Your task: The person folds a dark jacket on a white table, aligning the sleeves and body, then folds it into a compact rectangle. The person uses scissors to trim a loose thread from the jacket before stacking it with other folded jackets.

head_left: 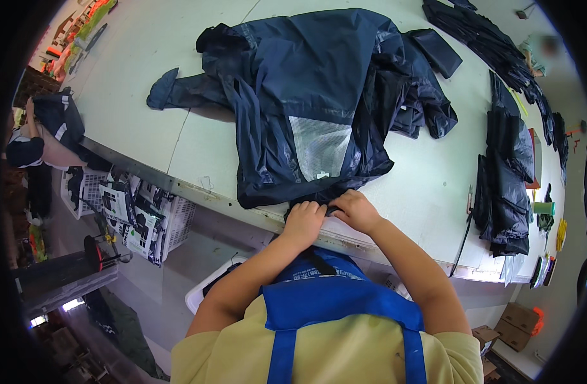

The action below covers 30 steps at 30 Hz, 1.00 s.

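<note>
A dark navy jacket (306,83) lies spread on the pale work table (178,141), its white mesh lining (320,146) turned up near the middle. The jacket's hem hangs at the table's near edge. My left hand (303,221) and my right hand (355,210) sit side by side on that hem, fingers curled and pinching the dark fabric. A blue apron over a yellow shirt fills the lower part of the view.
Stacks of folded dark fabric pieces (506,185) lie at the table's right, more along the far right edge (479,32). A green cup (544,208) stands beyond them. White crates with printed packets (140,221) sit on the floor at left, cardboard boxes (517,323) at lower right.
</note>
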Available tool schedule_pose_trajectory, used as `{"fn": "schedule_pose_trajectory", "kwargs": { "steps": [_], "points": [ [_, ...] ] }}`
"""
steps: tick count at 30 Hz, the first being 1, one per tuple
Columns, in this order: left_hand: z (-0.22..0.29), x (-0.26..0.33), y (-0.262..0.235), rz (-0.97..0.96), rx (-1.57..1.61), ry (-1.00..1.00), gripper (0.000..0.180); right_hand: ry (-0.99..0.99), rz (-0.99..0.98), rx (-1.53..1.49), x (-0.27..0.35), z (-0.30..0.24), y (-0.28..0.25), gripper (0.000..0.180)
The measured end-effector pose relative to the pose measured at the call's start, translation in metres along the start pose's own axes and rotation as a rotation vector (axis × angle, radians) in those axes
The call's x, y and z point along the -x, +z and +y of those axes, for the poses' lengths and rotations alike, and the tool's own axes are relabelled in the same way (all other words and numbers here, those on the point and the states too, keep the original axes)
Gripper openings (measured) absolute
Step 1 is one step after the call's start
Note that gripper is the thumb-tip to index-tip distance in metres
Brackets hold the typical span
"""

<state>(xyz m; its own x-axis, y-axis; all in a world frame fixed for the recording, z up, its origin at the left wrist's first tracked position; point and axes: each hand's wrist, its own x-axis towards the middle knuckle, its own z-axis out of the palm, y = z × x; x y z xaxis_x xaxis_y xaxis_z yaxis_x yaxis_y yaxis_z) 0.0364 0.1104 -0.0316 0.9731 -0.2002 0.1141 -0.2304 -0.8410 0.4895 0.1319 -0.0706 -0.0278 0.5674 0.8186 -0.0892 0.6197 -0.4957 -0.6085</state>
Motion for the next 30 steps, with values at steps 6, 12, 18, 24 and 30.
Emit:
{"fn": "schedule_pose_trajectory", "kwargs": {
  "steps": [6,12,18,24,30],
  "points": [
    [-0.021,-0.016,-0.001,-0.139,0.183,-0.176,0.018,0.116,0.11,0.097,-0.014,-0.011,0.011,0.036],
    [-0.008,-0.005,-0.008,0.07,-0.167,0.047,0.04,0.214,0.246,0.054,-0.021,-0.014,0.014,0.061],
    [-0.029,-0.021,-0.014,-0.056,0.062,-0.129,0.029,0.011,0.257,0.125,-0.01,-0.003,-0.004,0.049],
    [-0.037,-0.046,-0.02,-0.075,0.145,-0.238,0.026,0.014,0.299,0.288,-0.03,0.007,-0.003,0.015],
    [-0.044,-0.03,-0.039,0.0,-0.095,-0.108,0.032,0.166,0.336,0.289,-0.044,0.004,-0.006,0.015]
  ]
}}
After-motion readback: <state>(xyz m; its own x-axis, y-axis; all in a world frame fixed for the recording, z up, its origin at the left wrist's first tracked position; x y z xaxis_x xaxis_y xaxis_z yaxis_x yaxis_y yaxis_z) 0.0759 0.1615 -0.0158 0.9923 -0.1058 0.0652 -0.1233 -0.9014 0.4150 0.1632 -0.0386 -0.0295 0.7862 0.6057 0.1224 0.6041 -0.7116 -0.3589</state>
